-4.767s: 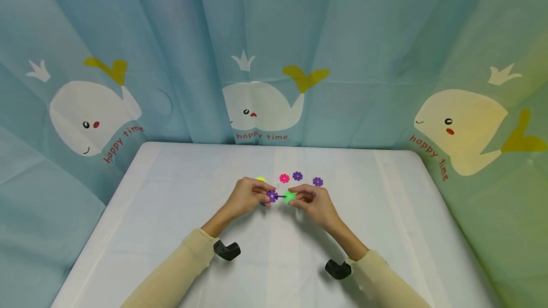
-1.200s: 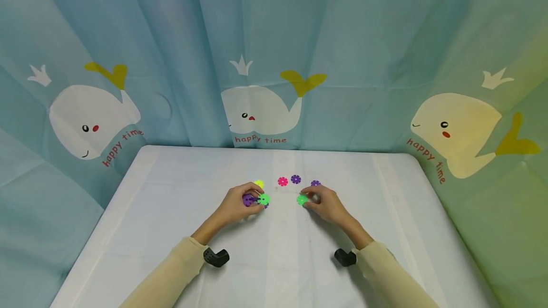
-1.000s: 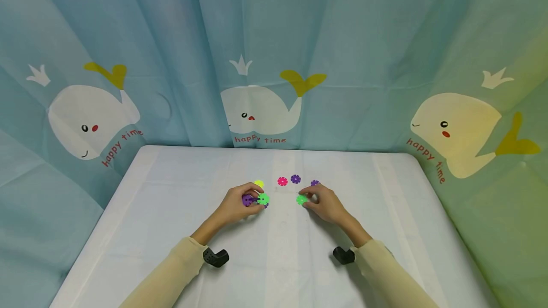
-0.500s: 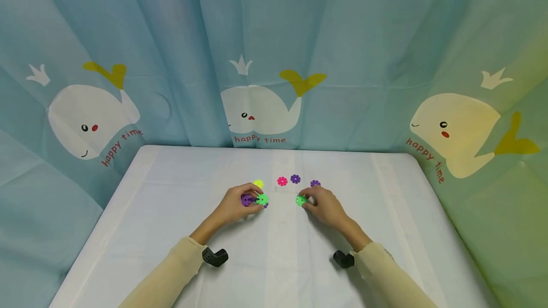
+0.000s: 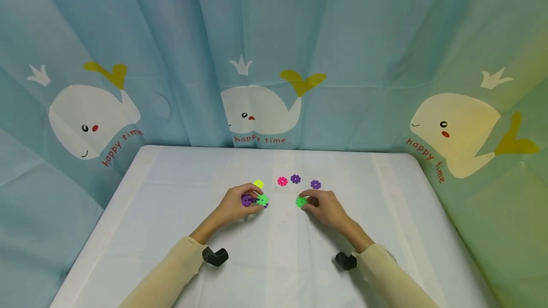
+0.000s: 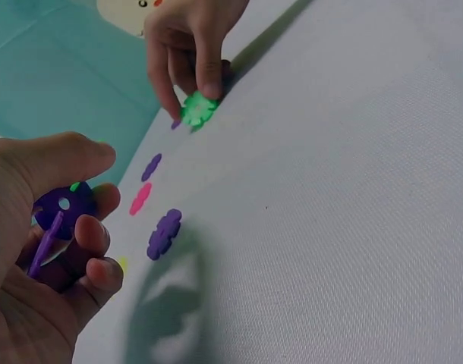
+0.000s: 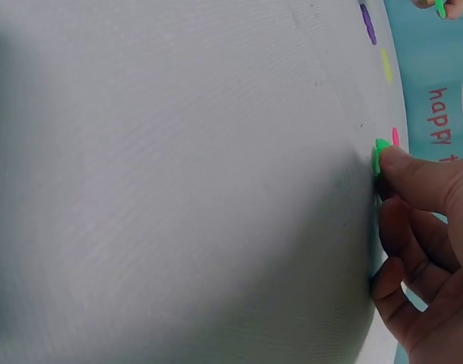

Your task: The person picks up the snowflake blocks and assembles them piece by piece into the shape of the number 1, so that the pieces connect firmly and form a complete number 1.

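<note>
In the head view my left hand [image 5: 233,202] holds linked snowflake discs, purple [image 5: 246,200] at the palm side and green [image 5: 262,199] at the fingertips. The left wrist view shows the purple discs [image 6: 67,211] within the curled fingers, one flat and one edge-on. My right hand [image 5: 327,208] pinches another green snowflake disc [image 5: 301,202] between thumb and fingers, at or just above the table; contact cannot be told. The right wrist view shows that green disc [image 7: 379,155] edge-on under the thumb. A loose purple disc [image 6: 164,234] lies below the left hand.
Further back on the white table [image 5: 282,260] lie a yellow disc [image 5: 259,183], a pink disc [image 5: 282,181], a purple disc [image 5: 295,179] and another purple disc [image 5: 315,184]. A blue curtain [image 5: 364,61] with whale prints hangs behind the table's far edge.
The hands were close together on the joined discs; they have since parted. The left hand now has the linked set, the right another green disc. Lately the right hand shifted slightly nearer, uncovering a purple disc.
</note>
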A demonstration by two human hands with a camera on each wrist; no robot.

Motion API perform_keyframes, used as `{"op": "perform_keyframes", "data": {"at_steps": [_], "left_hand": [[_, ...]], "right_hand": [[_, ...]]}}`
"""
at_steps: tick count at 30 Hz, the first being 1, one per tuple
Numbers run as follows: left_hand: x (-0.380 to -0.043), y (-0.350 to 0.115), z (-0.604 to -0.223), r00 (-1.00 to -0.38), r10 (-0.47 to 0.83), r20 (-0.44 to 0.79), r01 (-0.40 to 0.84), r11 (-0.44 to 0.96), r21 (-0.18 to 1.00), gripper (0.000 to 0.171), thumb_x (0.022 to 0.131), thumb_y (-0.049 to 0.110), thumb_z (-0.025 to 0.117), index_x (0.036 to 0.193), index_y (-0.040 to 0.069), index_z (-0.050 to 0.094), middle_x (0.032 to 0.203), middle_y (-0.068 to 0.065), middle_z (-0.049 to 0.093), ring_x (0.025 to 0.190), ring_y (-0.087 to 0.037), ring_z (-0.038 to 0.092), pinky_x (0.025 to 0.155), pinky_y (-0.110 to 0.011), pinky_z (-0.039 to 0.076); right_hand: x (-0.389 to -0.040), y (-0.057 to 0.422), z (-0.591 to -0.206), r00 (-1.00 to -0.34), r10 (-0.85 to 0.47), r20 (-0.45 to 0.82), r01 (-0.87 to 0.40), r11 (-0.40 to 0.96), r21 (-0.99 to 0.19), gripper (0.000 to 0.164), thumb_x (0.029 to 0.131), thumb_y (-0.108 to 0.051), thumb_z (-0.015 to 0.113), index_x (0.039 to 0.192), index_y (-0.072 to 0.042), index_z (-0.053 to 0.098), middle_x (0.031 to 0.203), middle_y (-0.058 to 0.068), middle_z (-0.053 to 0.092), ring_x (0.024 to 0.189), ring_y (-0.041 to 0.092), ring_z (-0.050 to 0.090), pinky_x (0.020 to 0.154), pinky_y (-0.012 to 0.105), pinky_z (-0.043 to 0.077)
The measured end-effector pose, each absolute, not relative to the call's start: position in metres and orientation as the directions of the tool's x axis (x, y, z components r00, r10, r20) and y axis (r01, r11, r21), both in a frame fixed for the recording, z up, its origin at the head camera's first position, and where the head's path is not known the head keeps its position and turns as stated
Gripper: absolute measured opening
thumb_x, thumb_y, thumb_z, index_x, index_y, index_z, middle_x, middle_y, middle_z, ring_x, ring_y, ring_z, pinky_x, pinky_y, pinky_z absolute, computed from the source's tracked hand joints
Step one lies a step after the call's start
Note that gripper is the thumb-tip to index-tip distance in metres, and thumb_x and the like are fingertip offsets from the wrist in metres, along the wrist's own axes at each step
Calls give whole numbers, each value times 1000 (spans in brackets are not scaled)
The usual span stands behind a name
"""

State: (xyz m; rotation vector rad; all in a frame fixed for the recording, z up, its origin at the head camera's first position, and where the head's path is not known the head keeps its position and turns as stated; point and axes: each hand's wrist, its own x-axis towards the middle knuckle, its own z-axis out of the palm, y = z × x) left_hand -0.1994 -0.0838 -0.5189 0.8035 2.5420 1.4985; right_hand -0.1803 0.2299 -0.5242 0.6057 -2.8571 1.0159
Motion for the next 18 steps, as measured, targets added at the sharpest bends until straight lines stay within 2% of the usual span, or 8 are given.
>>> {"op": "perform_keyframes", "data": {"at_steps": [5, 12, 18], "left_hand": [[-200, -83, -516, -857, 490, 161, 378, 384, 842, 32, 83, 13, 86, 112, 13, 71, 98, 2, 72, 92, -12, 67, 86, -30, 53], [-199, -81, -508, -854, 501, 141, 367, 386, 846, 32, 84, 16, 86, 112, 13, 71, 97, 2, 72, 91, -13, 66, 84, -31, 54], [-201, -77, -504, -847, 514, 132, 366, 386, 847, 31, 85, 14, 85, 113, 14, 70, 97, 5, 71, 91, -11, 65, 85, -29, 53]], "right_hand": [[-179, 233, -524, -932, -315, 180, -355, 688, -633, 28, 84, -7, 84, 110, -8, 78, 82, -3, 71, 74, 8, 62, 71, 28, 54], [-176, 236, -511, -950, -267, 162, -297, 613, -732, 30, 84, -2, 82, 113, -6, 77, 82, -2, 70, 73, 11, 64, 66, 26, 54], [-173, 235, -496, -958, -257, 129, -255, 554, -793, 31, 86, -4, 82, 117, -7, 76, 87, 0, 71, 76, 13, 65, 68, 26, 55]]}}
